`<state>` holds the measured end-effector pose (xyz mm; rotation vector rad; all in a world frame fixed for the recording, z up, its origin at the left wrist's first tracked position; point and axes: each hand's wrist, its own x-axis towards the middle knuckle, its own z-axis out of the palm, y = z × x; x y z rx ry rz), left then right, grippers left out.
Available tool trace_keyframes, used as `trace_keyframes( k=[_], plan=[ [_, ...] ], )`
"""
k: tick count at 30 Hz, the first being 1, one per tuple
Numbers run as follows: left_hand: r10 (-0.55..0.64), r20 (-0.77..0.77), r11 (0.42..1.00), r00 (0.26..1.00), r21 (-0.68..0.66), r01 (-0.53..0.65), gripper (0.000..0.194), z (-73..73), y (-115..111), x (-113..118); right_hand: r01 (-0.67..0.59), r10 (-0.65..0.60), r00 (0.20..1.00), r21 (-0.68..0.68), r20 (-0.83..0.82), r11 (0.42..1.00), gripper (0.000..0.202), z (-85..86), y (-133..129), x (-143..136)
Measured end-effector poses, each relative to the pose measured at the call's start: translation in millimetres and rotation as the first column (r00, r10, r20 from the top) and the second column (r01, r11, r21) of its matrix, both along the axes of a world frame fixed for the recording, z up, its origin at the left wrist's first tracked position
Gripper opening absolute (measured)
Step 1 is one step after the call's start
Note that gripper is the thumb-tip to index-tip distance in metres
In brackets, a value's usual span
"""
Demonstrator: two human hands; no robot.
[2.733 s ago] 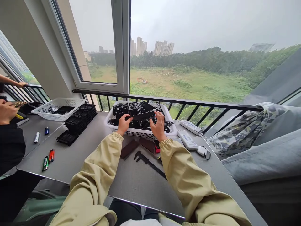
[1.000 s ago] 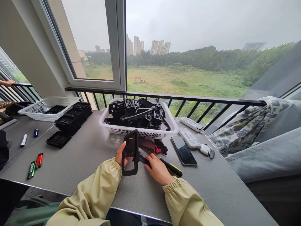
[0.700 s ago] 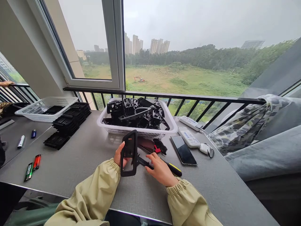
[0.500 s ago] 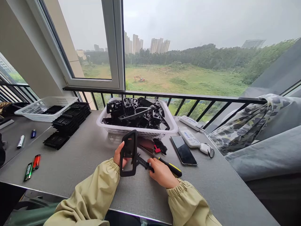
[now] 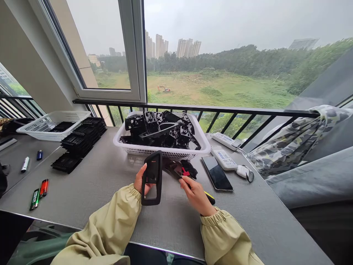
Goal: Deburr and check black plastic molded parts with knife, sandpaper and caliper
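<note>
My left hand (image 5: 143, 180) grips a black plastic frame (image 5: 159, 176) by its left side and holds it upright above the table, with openings through it. The fingers of my right hand (image 5: 196, 194) are closed on a thin dark tool (image 5: 174, 170), whose far end points up and left toward the basket; its exact shape is hard to make out. Under and beside this hand lies a yellow and black handle (image 5: 210, 198). Just beyond the fingertips are a red piece (image 5: 185, 172) and a crumpled black item (image 5: 192, 169).
Behind the hands stands a white basket (image 5: 162, 150) of black parts. At right lie a phone (image 5: 217, 173), white power strips (image 5: 224, 158) and a white plug (image 5: 244, 171). At left are stacked black parts (image 5: 82, 138), another white basket (image 5: 35, 131) and batteries (image 5: 44, 187).
My right hand has moved up and to the right with the dark tool, away from the black frame. My left hand still holds the frame in nearly the same place.
</note>
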<state>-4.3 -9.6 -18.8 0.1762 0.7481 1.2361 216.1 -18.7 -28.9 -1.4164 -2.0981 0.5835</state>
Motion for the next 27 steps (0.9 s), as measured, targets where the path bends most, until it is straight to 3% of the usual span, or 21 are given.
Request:
trace_keyframes(
  k=[3,7,11,17,22,27],
  plan=[
    [-0.031,-0.066,0.998,0.997,-0.048,0.028,0.035,-1.5,-2,6,-0.039,0.041,0.987,0.011,-0.158,0.999,0.044,6.2,-9,-3],
    [-0.143,-0.144,0.989,0.979,-0.058,0.136,0.036,-7.8,-6,15,-0.058,0.056,0.994,-0.024,-0.094,0.998,0.043,10.0,-19,-11],
    [-0.22,-0.183,0.975,0.958,-0.065,0.211,0.037,-11.7,-9,18,-0.067,0.062,0.995,-0.074,-0.073,0.995,0.025,10.7,-23,-16],
    [-0.163,-0.15,0.987,0.975,-0.027,0.16,0.041,-5.8,-9,18,-0.186,0.185,0.974,0.007,-0.129,0.983,0.02,11.4,-21,-12],
    [-0.178,-0.147,0.984,0.973,-0.026,0.177,0.042,-7.0,-8,15,-0.285,0.289,0.946,0.047,-0.149,0.957,0.034,6.4,-16,-6],
    [-0.205,-0.179,0.976,0.962,0.04,0.215,0.042,-10.7,-7,13,-0.249,0.249,0.968,-0.001,-0.042,0.968,0.038,6.9,-17,-3]
  ],
)
